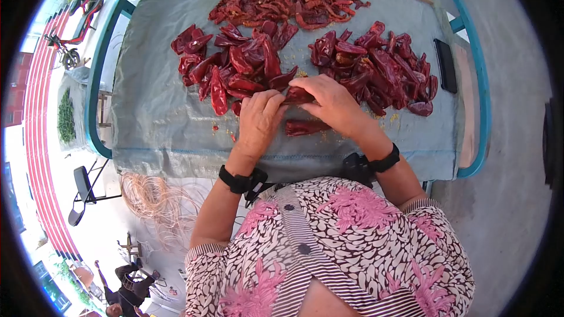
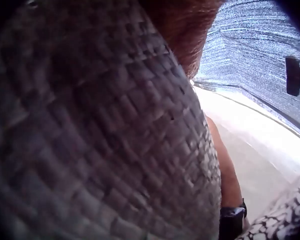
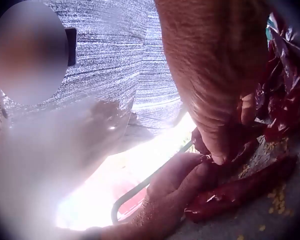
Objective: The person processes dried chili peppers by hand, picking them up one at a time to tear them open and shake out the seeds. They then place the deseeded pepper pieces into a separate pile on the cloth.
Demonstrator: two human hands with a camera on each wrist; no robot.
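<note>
In the head view a dried red chili pepper (image 1: 298, 95) is pinched between both hands, low over the cloth. My left hand (image 1: 260, 120) grips its left end with bent fingers, while my right hand (image 1: 332, 105) holds the other end between thumb and fingers. Just below them a second dried pepper (image 1: 306, 128) lies on the grey-green woven sheet (image 1: 153, 100). The right wrist view shows the right hand (image 3: 215, 80) meeting the left hand (image 3: 170, 192) above that loose pepper (image 3: 240, 190). Woven material fills most of the left wrist view, hiding the fingers there.
Whole-looking peppers are heaped left (image 1: 241, 64) and right (image 1: 382, 67); a flatter pile of red pieces (image 1: 288, 3) spreads at the back. Yellow seeds (image 3: 277, 200) are scattered nearby. A black phone (image 1: 445, 66) lies at the right. A teal metal frame (image 1: 482, 82) borders the sheet.
</note>
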